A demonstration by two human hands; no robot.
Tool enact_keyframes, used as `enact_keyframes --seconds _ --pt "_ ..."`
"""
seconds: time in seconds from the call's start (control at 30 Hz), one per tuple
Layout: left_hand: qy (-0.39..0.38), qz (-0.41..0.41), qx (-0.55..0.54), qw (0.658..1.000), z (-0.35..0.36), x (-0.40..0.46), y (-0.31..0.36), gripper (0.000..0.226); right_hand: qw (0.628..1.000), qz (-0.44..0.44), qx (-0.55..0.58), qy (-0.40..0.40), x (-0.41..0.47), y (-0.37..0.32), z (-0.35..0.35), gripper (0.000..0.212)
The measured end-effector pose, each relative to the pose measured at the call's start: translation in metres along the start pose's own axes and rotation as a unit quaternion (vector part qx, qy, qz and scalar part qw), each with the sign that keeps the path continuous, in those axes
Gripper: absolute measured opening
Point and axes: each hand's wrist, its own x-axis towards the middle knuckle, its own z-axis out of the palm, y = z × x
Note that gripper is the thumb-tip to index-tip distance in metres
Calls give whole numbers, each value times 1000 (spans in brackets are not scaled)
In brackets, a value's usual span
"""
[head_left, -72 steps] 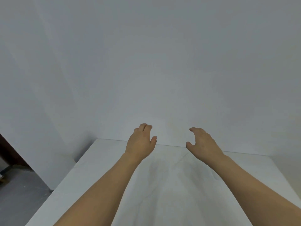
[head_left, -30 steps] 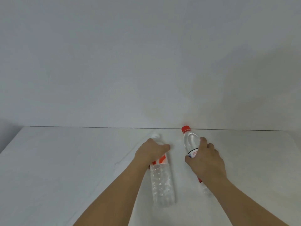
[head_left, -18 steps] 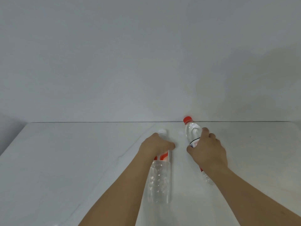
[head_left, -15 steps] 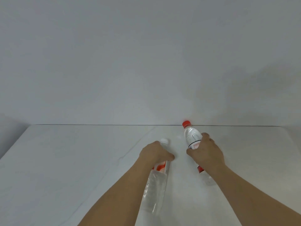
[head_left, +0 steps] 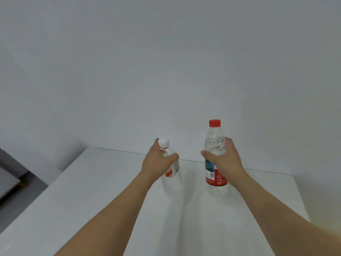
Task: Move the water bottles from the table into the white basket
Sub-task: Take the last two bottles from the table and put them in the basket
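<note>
Two clear plastic water bottles are lifted upright above the white table [head_left: 92,191]. My left hand [head_left: 156,161] grips the white-capped bottle [head_left: 172,183] round its neck and shoulder; that bottle leans slightly and has an orange and white label. My right hand [head_left: 226,159] grips the red-capped bottle [head_left: 215,145] round its upper body, just above its red label. The two bottles are apart, side by side. No white basket is in view.
A plain grey-white wall [head_left: 166,61] stands close behind the table's far edge. The table's left edge drops to a grey floor [head_left: 16,182] with a dark skirting at the far left.
Both bottles lay flat on the table under my hands; now they are raised and turned upright. The view has swung up and to the left.
</note>
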Motion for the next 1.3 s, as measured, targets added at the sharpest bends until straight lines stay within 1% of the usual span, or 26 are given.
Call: enact_keyframes --seconds 0.1,0.2,0.3,0.47,0.5,0.63,0.7,0.73,0.9,1.07,1.17,1.3 --pt "77 23 -61 995 -61 -19 47 36 996 -78 42 -3 -23 -79 4 57" --pt "141 62 -94 984 -120 -38 95 34 986 -136 91 -18 -51 -150 13 51" --pt "178 97 -109 973 -172 -55 136 28 975 -182 123 -22 -77 -210 28 45" --pt "219 135 -167 952 -259 -92 171 44 955 -251 157 -11 -128 -297 67 45" --pt "220 140 -176 949 -276 -98 172 43 951 -264 158 -13 -138 -310 78 45" --pt "228 152 -200 941 -344 -124 159 22 938 -311 151 -26 -178 -346 139 48" --pt "227 157 -213 937 -379 -137 146 11 937 -311 158 -32 -196 -352 176 46" --pt "226 160 -217 936 -398 -143 138 9 937 -308 162 -37 -204 -354 196 44" --pt "234 175 -169 941 -485 -169 76 15 941 -278 188 -53 -238 -357 288 41" --pt "265 151 -152 940 -564 -178 21 16 942 -264 195 -67 -262 -370 361 36" --pt "273 153 -152 938 -598 -171 1 15 941 -267 190 -81 -267 -381 401 35" --pt "265 147 -163 939 -627 -152 -27 10 941 -269 181 -99 -264 -386 459 39"
